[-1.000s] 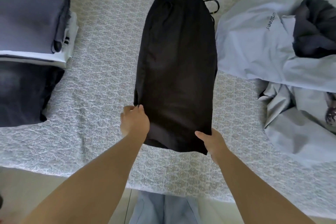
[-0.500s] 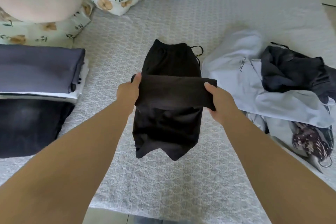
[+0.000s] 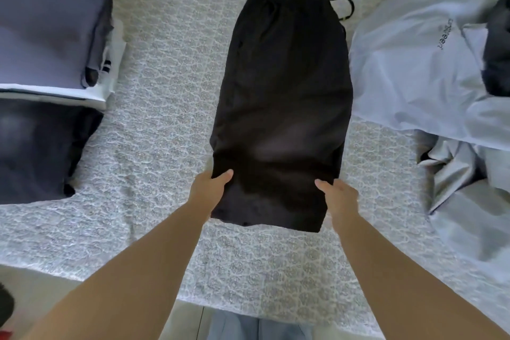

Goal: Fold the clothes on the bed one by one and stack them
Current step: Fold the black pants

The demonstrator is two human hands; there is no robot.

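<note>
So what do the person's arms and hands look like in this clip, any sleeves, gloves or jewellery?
Both forearms are bare right down to the frame edge, so no sleeves show. The left hand and right hand wear no gloves, and no watch, bracelet or ring is visible.

Left hand (image 3: 211,188): lower centre of frame, forearm extended, thumb on top, fingers hidden.
Right hand (image 3: 338,196): lower centre-right, forearm extended, thumb on top, fingers hidden.

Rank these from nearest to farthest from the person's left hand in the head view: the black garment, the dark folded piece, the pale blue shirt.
1. Black garment: centre, gripped by the left hand.
2. Dark folded piece: left, on the bed.
3. Pale blue shirt: right, beyond the garment.
</note>
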